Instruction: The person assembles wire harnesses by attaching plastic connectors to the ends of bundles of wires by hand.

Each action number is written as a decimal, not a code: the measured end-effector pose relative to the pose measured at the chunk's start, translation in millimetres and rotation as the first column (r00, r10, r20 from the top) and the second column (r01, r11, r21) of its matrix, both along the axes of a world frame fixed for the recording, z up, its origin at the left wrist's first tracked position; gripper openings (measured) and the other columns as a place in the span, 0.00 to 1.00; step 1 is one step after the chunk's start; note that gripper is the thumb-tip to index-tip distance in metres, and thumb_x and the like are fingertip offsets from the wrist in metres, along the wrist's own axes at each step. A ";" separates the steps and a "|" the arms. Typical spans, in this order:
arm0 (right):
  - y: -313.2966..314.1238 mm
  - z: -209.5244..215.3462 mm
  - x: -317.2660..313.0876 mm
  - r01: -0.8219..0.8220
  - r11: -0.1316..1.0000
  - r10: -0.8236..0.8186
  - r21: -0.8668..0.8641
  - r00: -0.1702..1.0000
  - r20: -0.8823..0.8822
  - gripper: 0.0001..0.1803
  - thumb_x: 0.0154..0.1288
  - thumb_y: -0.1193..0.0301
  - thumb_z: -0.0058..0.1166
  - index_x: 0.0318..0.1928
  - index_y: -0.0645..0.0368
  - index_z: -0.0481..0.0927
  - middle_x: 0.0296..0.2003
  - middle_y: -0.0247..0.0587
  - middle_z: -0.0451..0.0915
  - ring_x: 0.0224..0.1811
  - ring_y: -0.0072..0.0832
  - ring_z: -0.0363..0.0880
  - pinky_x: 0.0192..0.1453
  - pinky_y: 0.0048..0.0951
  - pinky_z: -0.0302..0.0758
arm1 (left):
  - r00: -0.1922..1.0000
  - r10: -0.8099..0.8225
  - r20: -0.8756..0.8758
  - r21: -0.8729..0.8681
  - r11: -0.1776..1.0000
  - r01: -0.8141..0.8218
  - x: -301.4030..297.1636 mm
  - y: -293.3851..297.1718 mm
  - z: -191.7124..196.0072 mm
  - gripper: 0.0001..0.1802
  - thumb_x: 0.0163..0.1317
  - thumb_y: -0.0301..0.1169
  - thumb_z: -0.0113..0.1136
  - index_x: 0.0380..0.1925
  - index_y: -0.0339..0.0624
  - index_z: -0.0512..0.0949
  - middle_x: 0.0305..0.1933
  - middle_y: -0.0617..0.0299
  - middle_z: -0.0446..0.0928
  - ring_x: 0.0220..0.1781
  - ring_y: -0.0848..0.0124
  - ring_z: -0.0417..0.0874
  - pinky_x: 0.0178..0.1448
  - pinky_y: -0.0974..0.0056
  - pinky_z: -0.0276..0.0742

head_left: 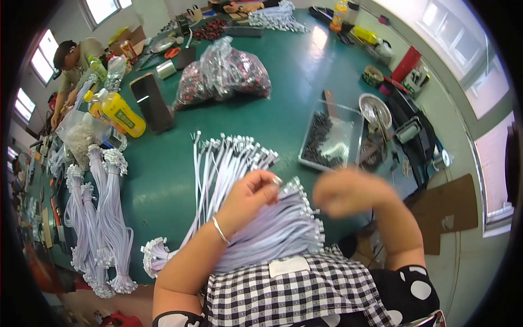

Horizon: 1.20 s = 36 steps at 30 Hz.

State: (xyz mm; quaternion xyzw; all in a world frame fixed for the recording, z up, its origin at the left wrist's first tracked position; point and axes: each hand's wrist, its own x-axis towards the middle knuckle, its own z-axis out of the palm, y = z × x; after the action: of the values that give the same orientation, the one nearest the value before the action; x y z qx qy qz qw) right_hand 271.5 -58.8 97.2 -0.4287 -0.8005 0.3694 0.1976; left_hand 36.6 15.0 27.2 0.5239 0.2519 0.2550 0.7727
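My left hand [249,200], a silver bangle at its wrist, pinches a small white connector [277,180] between thumb and forefinger. Right beside it, my right hand [351,192] is smeared by motion near the front of a clear plastic tray [348,143]; its fingers cannot be made out. Small black parts [318,139] lie heaped in the tray's left side. Under my left hand and across my lap spreads a thick bundle of white flat cables [272,234] with white connectors at the ends. Beyond the hand, other white cables [218,163] fan out, some with dark ends.
Tied cable bundles [111,218] lie at the left, near yellow drink bottles [122,113] and a dark phone [150,103]. Bags of red and black parts [223,73] stand mid-table. A metal bowl [375,109] sits right of the tray. A person [79,65] works at the far left.
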 end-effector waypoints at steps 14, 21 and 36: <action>-16.0 -22.4 -13.2 0.083 0.907 -0.233 -0.414 0.916 -0.327 0.06 0.58 0.76 0.59 0.34 0.66 0.80 0.30 0.43 0.82 0.35 0.29 0.82 0.37 0.25 0.76 | 0.999 0.021 0.033 -0.263 0.965 -0.012 -1.8 -3.3 -2.1 0.08 0.60 0.22 0.55 0.40 0.38 0.74 0.32 0.64 0.74 0.32 0.77 0.75 0.38 0.71 0.73; -2.1 -53.4 -33.7 0.395 0.856 -0.517 -0.334 0.665 -0.539 0.04 0.56 0.80 0.60 0.34 0.64 0.81 0.31 0.34 0.77 0.30 0.16 0.74 0.32 0.17 0.71 | 0.999 -0.035 0.009 -0.331 0.943 0.036 0.8 -0.2 -0.8 0.07 0.61 0.22 0.55 0.39 0.38 0.73 0.32 0.64 0.74 0.31 0.77 0.75 0.36 0.73 0.72; 4.0 -53.0 -49.8 0.480 0.761 -0.649 -0.436 0.573 -0.501 0.04 0.58 0.83 0.54 0.35 0.68 0.78 0.33 0.39 0.77 0.33 0.22 0.81 0.36 0.20 0.78 | 1.000 -0.009 -0.009 -0.327 0.945 0.006 0.1 -4.8 -8.0 0.06 0.61 0.23 0.55 0.39 0.36 0.74 0.33 0.66 0.74 0.29 0.80 0.72 0.34 0.75 0.70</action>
State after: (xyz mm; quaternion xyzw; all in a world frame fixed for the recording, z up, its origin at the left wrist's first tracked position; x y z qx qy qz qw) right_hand 221.7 -54.8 44.2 -0.5362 -0.4524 0.5045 0.5033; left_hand 36.7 10.2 19.2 0.3908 0.2926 0.2040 0.8485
